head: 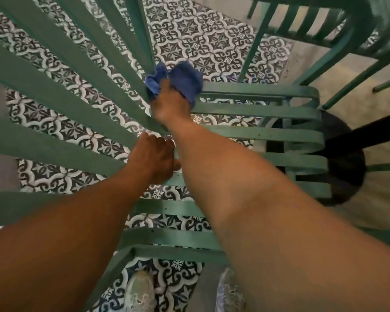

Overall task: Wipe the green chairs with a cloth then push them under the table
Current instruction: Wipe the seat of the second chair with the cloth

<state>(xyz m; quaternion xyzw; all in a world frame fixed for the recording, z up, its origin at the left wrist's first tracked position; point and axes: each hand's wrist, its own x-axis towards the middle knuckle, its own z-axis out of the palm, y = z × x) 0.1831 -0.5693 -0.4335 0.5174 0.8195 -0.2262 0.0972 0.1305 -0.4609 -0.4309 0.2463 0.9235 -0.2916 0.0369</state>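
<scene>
I look straight down on a green slatted chair; its back slats fan out to the left and its seat slats run to the right. My right hand grips a blue cloth and presses it where the back slats meet the seat. My left hand is closed around the rear edge of the seat, just below the right hand. A second green chair stands at the upper right.
The black round table base and its dark pole sit at the right, partly under the seat slats. Patterned blue and white floor tiles show through the slats. My two shoes are at the bottom.
</scene>
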